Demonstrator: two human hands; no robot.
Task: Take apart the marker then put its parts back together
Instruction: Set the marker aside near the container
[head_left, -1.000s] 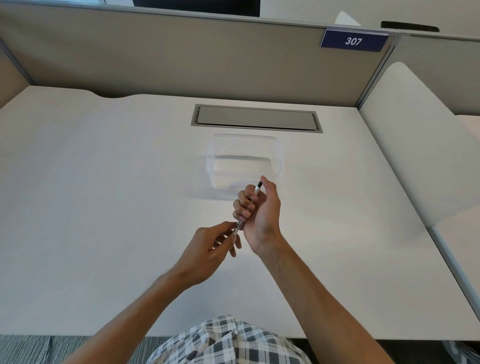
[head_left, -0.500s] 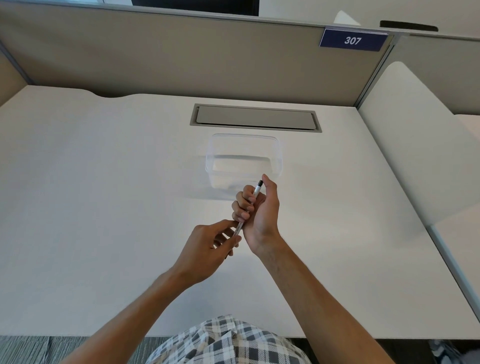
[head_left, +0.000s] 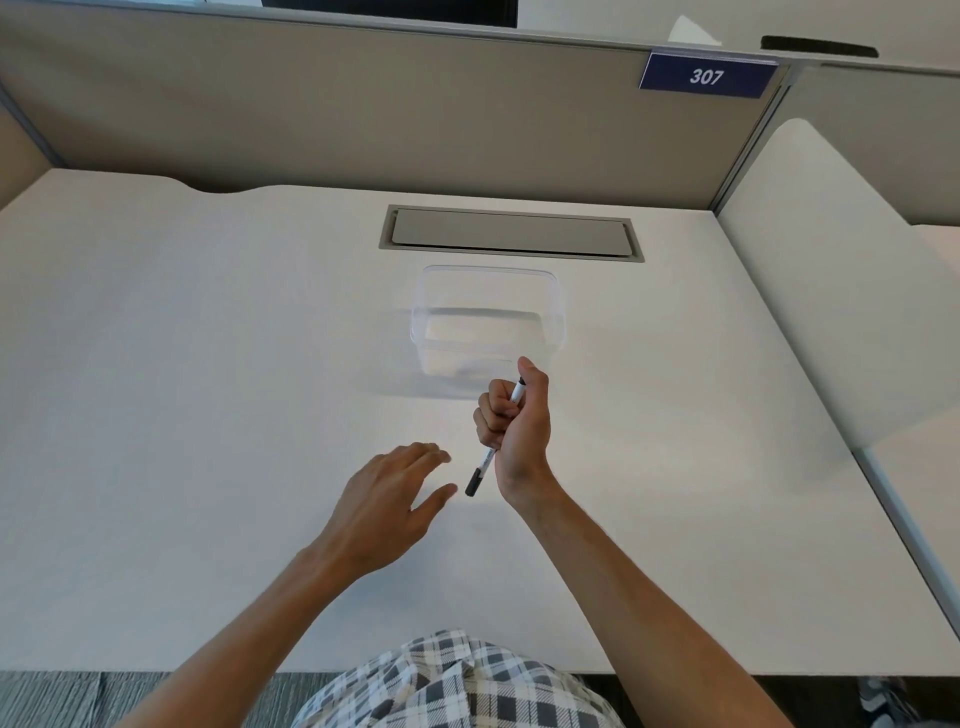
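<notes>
While the right hand (head_left: 511, 421) holds the marker (head_left: 494, 439) in a closed fist, fingers curled round the middle of the barrel and thumb up beside it, the left hand (head_left: 395, 491) hangs just to the left of the marker's lower end with fingers straight and spread, holding nothing.

Landmark: clear container (head_left: 488, 322) on the desk (head_left: 208, 364).
- Marker: just on the near side of the container, off the desk surface. Long axis runs steeply, upper end tilted toward the container, lower end toward the person.
- Both ends look dark. The lower, black end juts out below the fist; the upper end shows just above the curled fingers.
- Left thumb tip lies close to the lower black end, apart from it; no contact visible.
- Right hand sits between the container and the left hand.

Judgement: the marker looks whole here, cap seated. Whether this is before disassembly or after reassembly cannot be told. If a part must come off, the exposed lower end is the one the left hand is nearer to; it lies to the right of the left fingers, and a pull along the barrel's axis, away from the container, would suit.
</notes>
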